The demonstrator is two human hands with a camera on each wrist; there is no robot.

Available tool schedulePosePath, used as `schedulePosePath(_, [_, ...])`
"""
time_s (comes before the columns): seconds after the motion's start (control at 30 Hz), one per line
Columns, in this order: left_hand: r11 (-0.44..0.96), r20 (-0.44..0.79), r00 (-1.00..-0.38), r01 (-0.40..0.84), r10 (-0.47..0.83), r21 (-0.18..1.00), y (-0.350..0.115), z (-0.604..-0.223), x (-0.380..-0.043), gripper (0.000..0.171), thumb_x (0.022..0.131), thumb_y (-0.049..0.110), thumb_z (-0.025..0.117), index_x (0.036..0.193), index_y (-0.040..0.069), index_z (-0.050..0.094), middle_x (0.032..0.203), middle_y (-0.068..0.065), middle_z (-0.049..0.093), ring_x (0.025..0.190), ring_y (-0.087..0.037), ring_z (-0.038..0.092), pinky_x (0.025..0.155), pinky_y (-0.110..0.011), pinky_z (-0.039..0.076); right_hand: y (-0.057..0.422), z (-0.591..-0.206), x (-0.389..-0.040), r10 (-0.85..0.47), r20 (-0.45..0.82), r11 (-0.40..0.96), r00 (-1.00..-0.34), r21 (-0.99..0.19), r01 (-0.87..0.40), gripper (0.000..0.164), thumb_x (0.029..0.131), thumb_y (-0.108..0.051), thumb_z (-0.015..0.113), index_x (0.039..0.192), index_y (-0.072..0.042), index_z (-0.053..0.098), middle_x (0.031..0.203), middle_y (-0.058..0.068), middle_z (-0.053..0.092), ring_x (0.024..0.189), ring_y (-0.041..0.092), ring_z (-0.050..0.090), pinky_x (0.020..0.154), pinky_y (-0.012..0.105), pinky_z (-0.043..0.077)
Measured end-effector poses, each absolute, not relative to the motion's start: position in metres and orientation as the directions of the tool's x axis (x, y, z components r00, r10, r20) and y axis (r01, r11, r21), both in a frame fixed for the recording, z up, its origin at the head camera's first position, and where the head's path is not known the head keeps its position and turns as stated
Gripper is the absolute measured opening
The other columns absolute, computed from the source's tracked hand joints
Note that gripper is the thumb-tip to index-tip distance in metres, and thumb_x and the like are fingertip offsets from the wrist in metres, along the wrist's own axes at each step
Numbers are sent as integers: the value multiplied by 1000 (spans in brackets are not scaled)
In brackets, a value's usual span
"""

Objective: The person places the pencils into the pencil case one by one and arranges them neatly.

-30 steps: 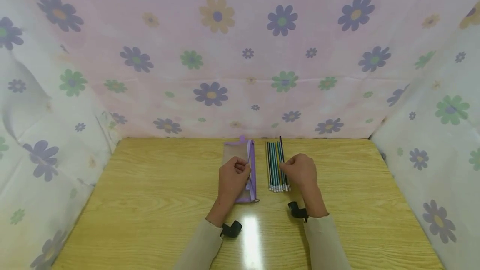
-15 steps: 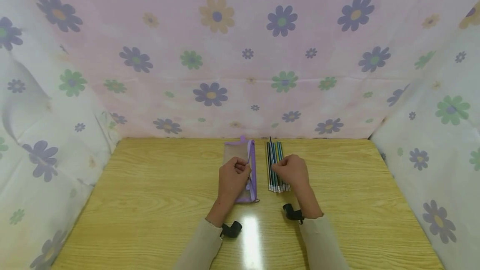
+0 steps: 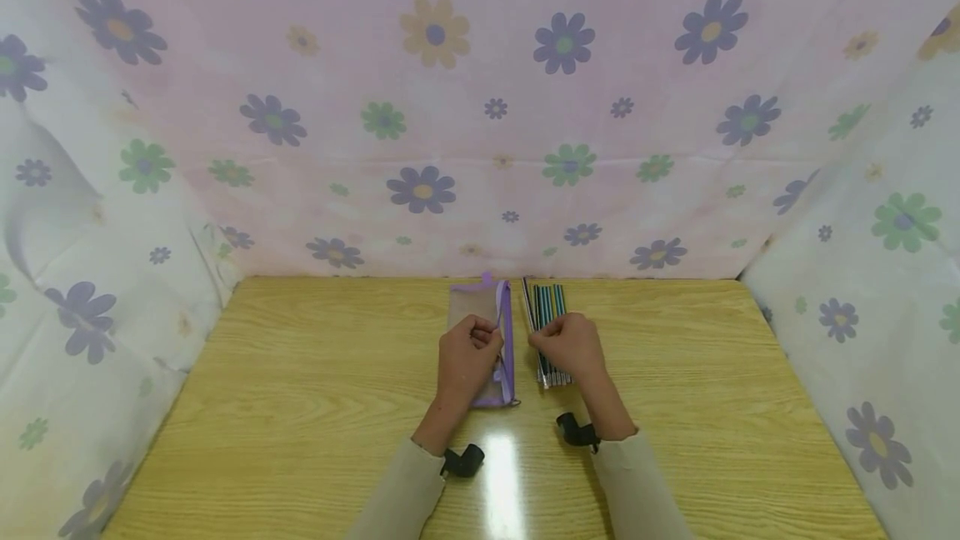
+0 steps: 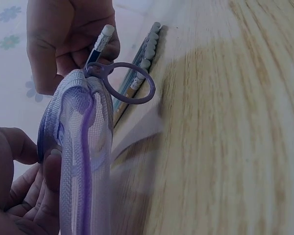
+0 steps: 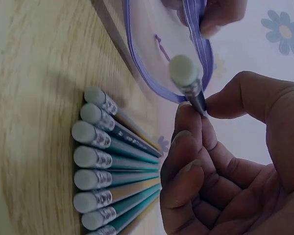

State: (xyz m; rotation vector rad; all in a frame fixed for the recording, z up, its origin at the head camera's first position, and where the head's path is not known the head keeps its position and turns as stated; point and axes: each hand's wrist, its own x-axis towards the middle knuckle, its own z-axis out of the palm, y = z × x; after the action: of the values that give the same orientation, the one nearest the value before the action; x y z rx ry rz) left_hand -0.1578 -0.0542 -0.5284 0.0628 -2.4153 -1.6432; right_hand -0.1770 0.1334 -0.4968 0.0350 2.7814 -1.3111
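My left hand (image 3: 467, 357) pinches the edge of a mesh zip pencil pouch (image 3: 508, 369) with purple trim. In the right wrist view the pouch's mouth (image 5: 209, 54) gapes between its purple zip edges. My right hand (image 3: 573, 346) holds a dark pencil (image 3: 527, 302) between thumb and fingertips, just right of the pouch. Its white eraser (image 5: 183, 70) points towards me, with a silver ferrule behind it. Beneath and beside that hand lies a row of several pencils (image 3: 553, 304), erasers towards me, in teal, dark and yellow.
A ring (image 4: 153, 89) hangs from the pouch's near corner. Black wrist cameras (image 3: 463, 460) sit below both hands. The wooden table (image 3: 315, 407) reaches back to a flowered cloth (image 3: 480, 132), which also stands at both sides.
My right hand has carried the dark pencil leftward, from the row's right side across the other pencils to near the pouch. The left hand keeps its grip in the same place.
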Motion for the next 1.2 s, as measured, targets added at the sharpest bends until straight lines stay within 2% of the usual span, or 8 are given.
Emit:
schedulePosePath(0.67, [354,156,-978,97,-142,930,-53,-527,-157,8,94,13,76,96,5,74,79,0,72,63,-9,69,56,-25,60,117,-505,-174,-57,-87,566,-995,-824,40,13,86,-17,77,79,-6,79,65,2,69,53,15,58,48,27,49])
schedulePosePath(1.2, [341,156,-980,105,-126,934,-52,-526,-156,4,92,7,75,96,8,75,80,-2,73,64,-10,69,56,-26,61,105,-509,-175,-14,-110,515,-994,-853,88,14,87,-15,78,80,-2,79,68,3,71,58,14,62,51,25,51])
